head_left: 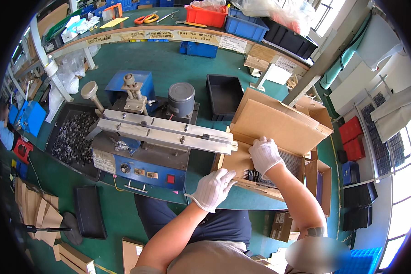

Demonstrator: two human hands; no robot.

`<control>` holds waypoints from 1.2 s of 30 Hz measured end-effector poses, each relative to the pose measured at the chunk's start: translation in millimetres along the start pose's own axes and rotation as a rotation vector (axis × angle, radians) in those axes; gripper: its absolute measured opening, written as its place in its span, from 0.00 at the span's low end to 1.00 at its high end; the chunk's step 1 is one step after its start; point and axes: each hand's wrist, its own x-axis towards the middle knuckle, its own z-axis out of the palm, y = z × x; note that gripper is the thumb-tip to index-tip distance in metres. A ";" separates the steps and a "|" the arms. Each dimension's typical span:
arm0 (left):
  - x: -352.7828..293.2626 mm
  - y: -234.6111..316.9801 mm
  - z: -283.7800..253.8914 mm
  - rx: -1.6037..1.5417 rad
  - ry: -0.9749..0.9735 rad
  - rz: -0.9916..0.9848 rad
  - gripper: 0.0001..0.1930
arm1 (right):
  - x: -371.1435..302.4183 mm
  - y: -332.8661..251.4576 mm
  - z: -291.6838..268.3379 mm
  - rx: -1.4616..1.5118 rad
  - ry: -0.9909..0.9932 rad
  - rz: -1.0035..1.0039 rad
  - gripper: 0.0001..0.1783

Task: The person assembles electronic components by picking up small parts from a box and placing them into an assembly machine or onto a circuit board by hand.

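Holding the right hand [266, 156] inside the open cardboard box [236, 166] beside small black parts [250, 175], with a curled grip; cannot tell on what. Resting the left hand [213, 189] near the box's front corner, half open, seemingly empty, perhaps for steadying. Working right by the metal rail [169, 133], presumably for short reach. Cannot make out the grey contents [296, 164] partly behind the right hand.

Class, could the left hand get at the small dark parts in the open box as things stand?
Probably yes: the left hand is near the box, its lid stands raised, though the right hand crowds the small dark parts.
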 end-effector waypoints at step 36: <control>2.1 1.7 1.1 0.005 0.006 0.004 0.14 | -5.8 -5.0 36.9 0.653 0.214 -0.205 0.14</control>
